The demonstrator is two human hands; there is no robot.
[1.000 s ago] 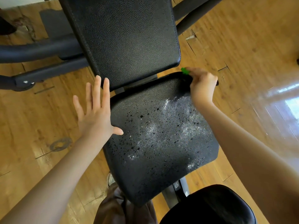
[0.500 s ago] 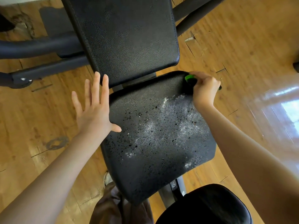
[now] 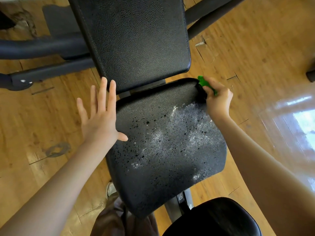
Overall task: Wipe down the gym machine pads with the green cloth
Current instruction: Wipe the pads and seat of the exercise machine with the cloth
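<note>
Seat pad: black textured seat pad [image 3: 163, 150] fills the centre of the frame, speckled with droplets and a pale wet film across its middle and right side.
Back pad: backrest pad [image 3: 136, 40] stands at upper centre, just beyond the seat pad, with no film or drops that I can see.
Green cloth: green cloth [image 3: 204, 83] is bunched small at the seat pad's upper right corner, mostly hidden inside the fist.
Right hand: right hand [image 3: 218, 99] has its fingers curled tight round the cloth, pressing it on the pad's corner edge.
Left hand: left hand [image 3: 98, 120] lies flat at centre left with fingers straight and spread, thumb touching the seat pad's left edge, holding nothing.
Surroundings: wooden floor [image 3: 255, 57] all around; dark frame tubes [image 3: 42, 48] at upper left; a third black pad [image 3: 221, 218] at the lower edge.
Progress: most of the film looks unwiped, so I judge the job is early.
Risk: so small a wad covers little per stroke and may smear the liquid or push it over the edge onto the floor; a wet corner could also let the hand slip off.
</note>
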